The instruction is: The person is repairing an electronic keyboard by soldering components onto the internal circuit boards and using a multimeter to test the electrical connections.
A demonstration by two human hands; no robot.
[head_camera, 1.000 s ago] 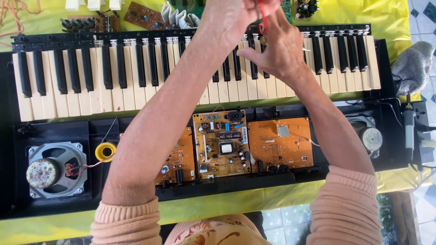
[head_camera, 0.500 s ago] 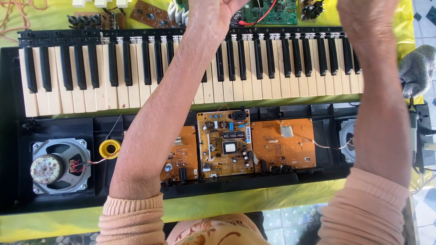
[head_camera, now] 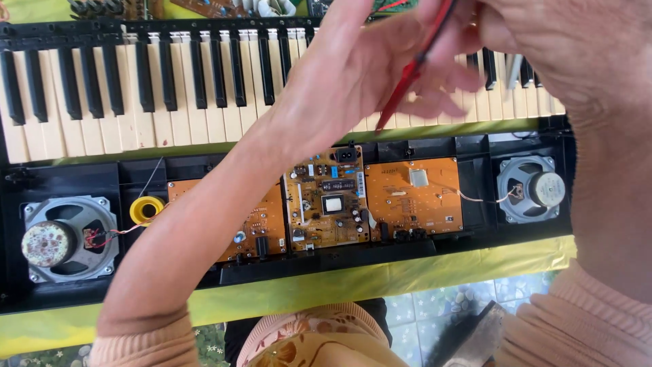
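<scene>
Head view: a red probe [head_camera: 415, 68] held above an opened keyboard [head_camera: 204, 88].
The right hand [head_camera: 577, 47] pinches its top; the left hand [head_camera: 367, 75] curls loosely beside it, touching. A slip could scratch the circuit boards [head_camera: 329, 204] below.

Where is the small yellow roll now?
In the head view the yellow roll sits on the left side of the opened keyboard case, between the left speaker and the orange circuit board, just beside the left forearm.
</scene>
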